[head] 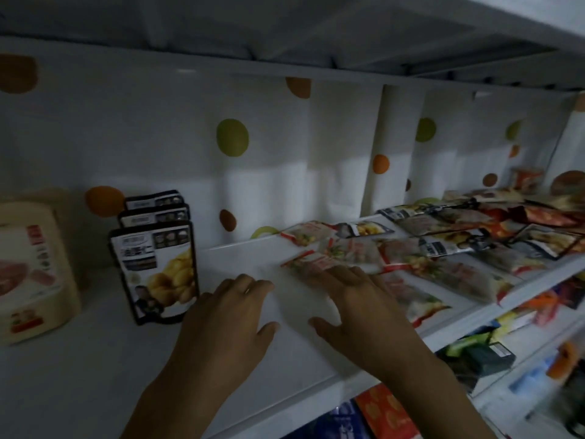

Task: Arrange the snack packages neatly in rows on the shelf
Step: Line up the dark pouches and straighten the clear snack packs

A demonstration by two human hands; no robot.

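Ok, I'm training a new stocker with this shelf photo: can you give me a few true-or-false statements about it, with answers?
1. Three black-edged pouches stand upright, one behind another, at the left. True.
2. The right hand grips a pouch held in the air. False: its fingers are straight and lie on a red-and-white packet that lies flat on the shelf.
3. The left hand holds nothing. True.
4. The packets at the right stand in neat rows. False: they lie flat in a loose, overlapping heap.
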